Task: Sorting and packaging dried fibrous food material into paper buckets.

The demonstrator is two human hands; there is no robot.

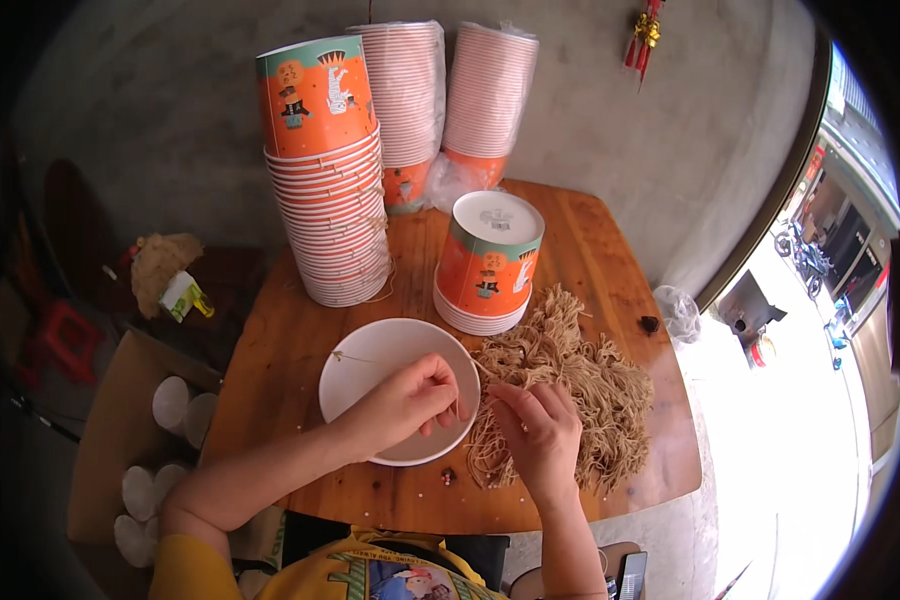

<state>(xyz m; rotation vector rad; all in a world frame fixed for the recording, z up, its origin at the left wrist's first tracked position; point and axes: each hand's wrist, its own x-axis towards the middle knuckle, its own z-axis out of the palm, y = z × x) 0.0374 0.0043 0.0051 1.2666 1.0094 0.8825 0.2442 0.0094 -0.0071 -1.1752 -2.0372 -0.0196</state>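
Observation:
In front of me a white-lined paper tub (345, 385) stands with its open mouth up. My left hand (410, 400) is over its mouth, fingers curled together. A thin tan string (365, 359) crosses the far left of the tub toward this hand, with a small knot at the rim. At the tub's right rim my right hand (535, 420) is in a pinch, a short strand of string by its fingertips. What lies between the fingertips is mostly hidden. Beside and beneath the right hand spreads a heap of tan strings (600, 400).
Behind the tub stand an upside-down orange tub stack (485, 275) and a tall stack (325, 220) with strings down its side. Two plastic-wrapped stacks (490, 95) rise at the wooden table's (570, 235) back. A cardboard box (120, 400) holding white round pieces is left; a doorway (770, 430) is right.

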